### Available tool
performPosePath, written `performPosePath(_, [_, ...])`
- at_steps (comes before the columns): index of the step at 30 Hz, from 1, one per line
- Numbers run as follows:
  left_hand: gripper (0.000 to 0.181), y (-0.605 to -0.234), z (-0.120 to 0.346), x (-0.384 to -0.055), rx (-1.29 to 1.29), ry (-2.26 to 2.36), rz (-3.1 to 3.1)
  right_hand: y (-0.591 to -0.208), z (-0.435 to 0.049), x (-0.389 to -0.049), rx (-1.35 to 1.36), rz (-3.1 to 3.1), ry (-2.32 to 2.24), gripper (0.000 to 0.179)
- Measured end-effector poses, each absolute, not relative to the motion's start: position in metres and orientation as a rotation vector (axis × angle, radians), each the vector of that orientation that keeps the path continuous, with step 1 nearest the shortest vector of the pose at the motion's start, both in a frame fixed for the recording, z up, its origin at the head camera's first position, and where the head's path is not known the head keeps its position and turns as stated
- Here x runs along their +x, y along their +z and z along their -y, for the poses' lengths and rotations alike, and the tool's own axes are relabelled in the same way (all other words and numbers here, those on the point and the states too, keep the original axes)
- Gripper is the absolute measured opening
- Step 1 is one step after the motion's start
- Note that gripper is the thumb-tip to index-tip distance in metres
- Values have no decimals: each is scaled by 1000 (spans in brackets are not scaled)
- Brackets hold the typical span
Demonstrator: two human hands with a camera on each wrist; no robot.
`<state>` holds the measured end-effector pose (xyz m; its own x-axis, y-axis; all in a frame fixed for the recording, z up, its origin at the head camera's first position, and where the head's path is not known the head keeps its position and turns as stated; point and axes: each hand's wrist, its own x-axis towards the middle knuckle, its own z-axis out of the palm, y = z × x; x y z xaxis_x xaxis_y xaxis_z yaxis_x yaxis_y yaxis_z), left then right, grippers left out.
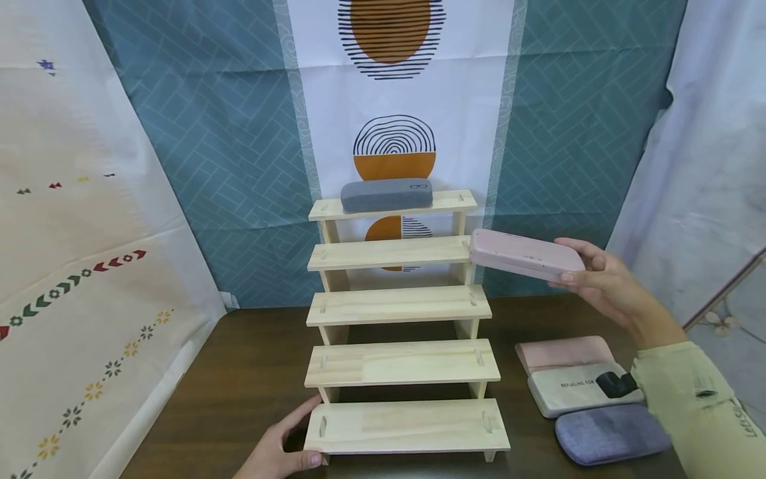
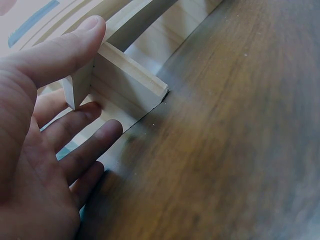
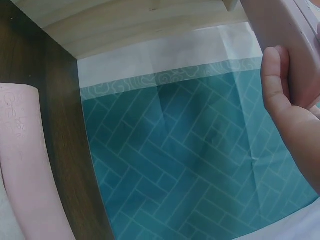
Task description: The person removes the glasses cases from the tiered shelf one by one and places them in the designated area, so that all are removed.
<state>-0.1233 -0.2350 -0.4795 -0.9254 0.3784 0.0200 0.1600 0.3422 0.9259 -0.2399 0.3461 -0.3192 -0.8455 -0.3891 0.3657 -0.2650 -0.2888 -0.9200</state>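
My right hand (image 1: 607,283) grips a pink glasses case (image 1: 520,254) by its right end, raised in the air. The case's left end overlaps the right end of the second step from the top in the head view. At the front, my left hand (image 1: 276,447) holds the left end of the lowest step of a wooden stepped display stand (image 1: 401,426). In the left wrist view its thumb (image 2: 75,47) lies against the step, with the fingers around the other side. A grey-blue glasses case (image 1: 385,197) rests on the top step.
On the dark wooden table (image 1: 197,399), right of the stand, lie another pink case (image 1: 565,352), a white case (image 1: 574,389) with lettering and a dark patch, and a blue fabric case (image 1: 610,434). A patterned teal cloth (image 1: 239,166) hangs behind; pale cloths hang at both sides.
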Motion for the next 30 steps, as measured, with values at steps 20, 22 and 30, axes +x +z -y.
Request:
performPosePath(20, [80,-481,235,-123,458,1612,-2446,-333,-371,-247,-858,-1785,-2351,58])
performPosePath(22, [80,-479,234,-123,425,1604,-2447,-336,-377,-248,-865,-1799,-2343,58])
performPosePath(30, [80,-479,233,-123,352,1575,-2440,-357,-399,-252,-859,-1813,-2271,61])
